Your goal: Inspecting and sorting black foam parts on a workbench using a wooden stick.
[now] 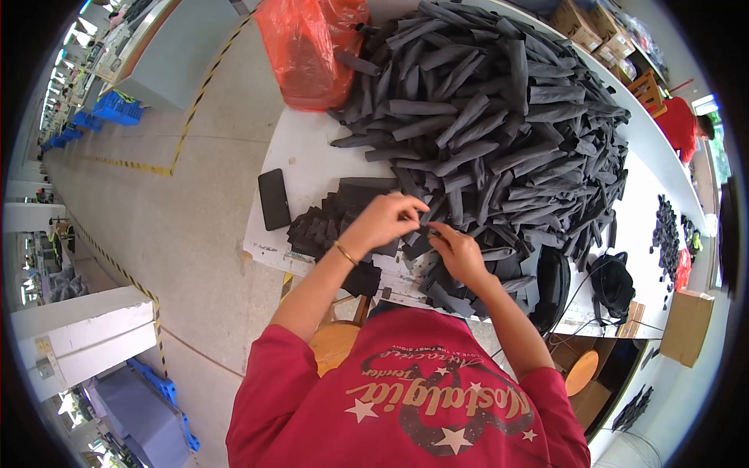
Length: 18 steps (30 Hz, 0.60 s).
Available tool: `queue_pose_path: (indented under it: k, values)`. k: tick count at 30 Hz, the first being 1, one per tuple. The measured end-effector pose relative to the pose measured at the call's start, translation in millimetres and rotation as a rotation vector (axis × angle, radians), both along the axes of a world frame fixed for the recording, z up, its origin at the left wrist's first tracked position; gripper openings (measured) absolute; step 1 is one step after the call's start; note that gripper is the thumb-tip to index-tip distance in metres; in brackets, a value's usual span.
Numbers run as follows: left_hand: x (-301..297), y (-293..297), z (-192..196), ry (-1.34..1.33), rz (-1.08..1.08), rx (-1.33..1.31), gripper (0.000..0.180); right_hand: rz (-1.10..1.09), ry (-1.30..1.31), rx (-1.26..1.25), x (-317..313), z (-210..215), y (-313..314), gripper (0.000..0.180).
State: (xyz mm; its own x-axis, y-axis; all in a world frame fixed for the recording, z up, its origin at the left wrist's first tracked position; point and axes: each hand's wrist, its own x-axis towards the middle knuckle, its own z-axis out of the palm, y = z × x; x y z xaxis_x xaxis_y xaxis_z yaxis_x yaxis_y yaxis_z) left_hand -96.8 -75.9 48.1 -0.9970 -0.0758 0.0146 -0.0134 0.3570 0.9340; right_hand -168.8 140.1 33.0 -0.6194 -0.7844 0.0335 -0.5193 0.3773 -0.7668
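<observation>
Close together over the near edge of the table are my left hand (388, 221) and my right hand (462, 251). Both have their fingers drawn into a pinch, the fingertips almost meeting. Whatever they hold there is too small and dark to make out. Right behind them rises a large heap of dark grey rolled fabric pieces (468, 117). Below and left of my left hand lies a stack of flat, dark fabric pieces (324, 226). More dark pieces (445, 288) lie under my right hand, near the table edge.
A black phone (274, 200) lies on the white table (300, 148) at the left. An orange-red plastic bag (308, 54) stands at the far left corner. Black bags (611, 285) and cables are on the right. A person in red (677, 129) is at the far right.
</observation>
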Motion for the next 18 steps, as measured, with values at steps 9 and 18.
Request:
queue_pose_path:
  k: [9, 18]
  values:
    - [23, 49, -61, 0.184, 0.599, 1.586, 0.034, -0.122, -0.316, -0.087, 42, -8, -21, 0.012]
    - [8, 3, -17, 0.219, 1.323, 1.191, 0.028, -0.082, -0.128, 0.127, 88, -32, 28, 0.01]
